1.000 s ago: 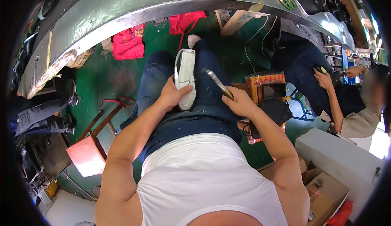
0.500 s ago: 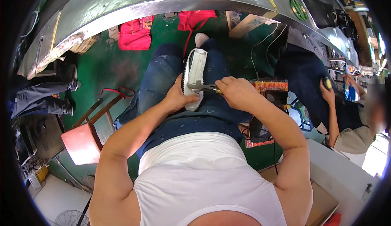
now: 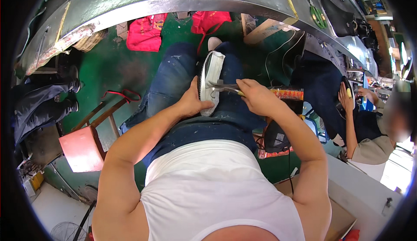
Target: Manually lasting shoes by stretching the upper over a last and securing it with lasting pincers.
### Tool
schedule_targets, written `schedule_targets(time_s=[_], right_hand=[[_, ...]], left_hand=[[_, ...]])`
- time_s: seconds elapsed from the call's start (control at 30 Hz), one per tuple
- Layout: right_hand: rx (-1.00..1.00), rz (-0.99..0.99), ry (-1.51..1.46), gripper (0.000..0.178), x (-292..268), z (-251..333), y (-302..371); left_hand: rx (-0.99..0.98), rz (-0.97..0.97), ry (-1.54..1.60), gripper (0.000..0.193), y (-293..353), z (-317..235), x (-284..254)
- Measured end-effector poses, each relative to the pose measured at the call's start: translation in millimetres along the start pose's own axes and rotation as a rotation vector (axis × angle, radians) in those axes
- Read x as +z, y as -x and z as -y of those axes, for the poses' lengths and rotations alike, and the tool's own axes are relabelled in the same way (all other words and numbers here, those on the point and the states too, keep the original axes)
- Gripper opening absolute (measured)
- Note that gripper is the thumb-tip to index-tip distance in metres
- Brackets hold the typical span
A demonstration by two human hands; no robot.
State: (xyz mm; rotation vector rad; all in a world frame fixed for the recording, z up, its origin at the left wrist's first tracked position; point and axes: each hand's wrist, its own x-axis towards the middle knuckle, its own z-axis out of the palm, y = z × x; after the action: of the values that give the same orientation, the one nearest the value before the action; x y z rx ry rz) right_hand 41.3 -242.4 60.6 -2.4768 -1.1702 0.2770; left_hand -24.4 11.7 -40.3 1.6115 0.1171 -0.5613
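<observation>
Head view. White shoe (image 3: 214, 74) lies lengthwise over the blue trousers (image 3: 171, 78) of the person's lap; used as landmark below. Hands: left hand (image 3: 190, 100) curled round the shoe's left side, thumb across its near end, firm hold. Right hand (image 3: 256, 95), just right of shoe, closed on the handle of a hammer (image 3: 228, 88); metal head over the shoe's middle, contact cannot be told.

Markings: red bag (image 3: 144, 34), on floor beyond shoe to the left, has yellowish print along its upper right, too small to read. Red-and-yellow packet (image 3: 289, 94), right of shoe, has a busy printed pattern, lettering unclear. Tabletop (image 3: 152, 6) beyond shoe; green-handled scissors (image 3: 319, 18) on it, far right of shoe.
</observation>
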Motion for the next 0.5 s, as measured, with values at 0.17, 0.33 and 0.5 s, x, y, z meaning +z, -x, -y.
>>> schedule_targets(time_s=[0.17, 0.33, 0.5], right_hand=[[0.106, 0.341, 0.076, 0.038, -3.0, 22.6, -7.3], [0.121, 0.325, -0.176, 0.036, 0.4, 17.4, 6.3], [0.155, 0.289, 0.024, 0.034, -8.7, 25.6, -7.7]], left_hand=[[0.000, 0.011, -0.045, 0.120, 6.5, -8.9, 2.2], [-0.030, -0.005, -0.123, 0.119, 10.4, -14.8, 5.6], [-0.031, 0.000, -0.241, 0.118, 14.6, -21.5, 11.6]])
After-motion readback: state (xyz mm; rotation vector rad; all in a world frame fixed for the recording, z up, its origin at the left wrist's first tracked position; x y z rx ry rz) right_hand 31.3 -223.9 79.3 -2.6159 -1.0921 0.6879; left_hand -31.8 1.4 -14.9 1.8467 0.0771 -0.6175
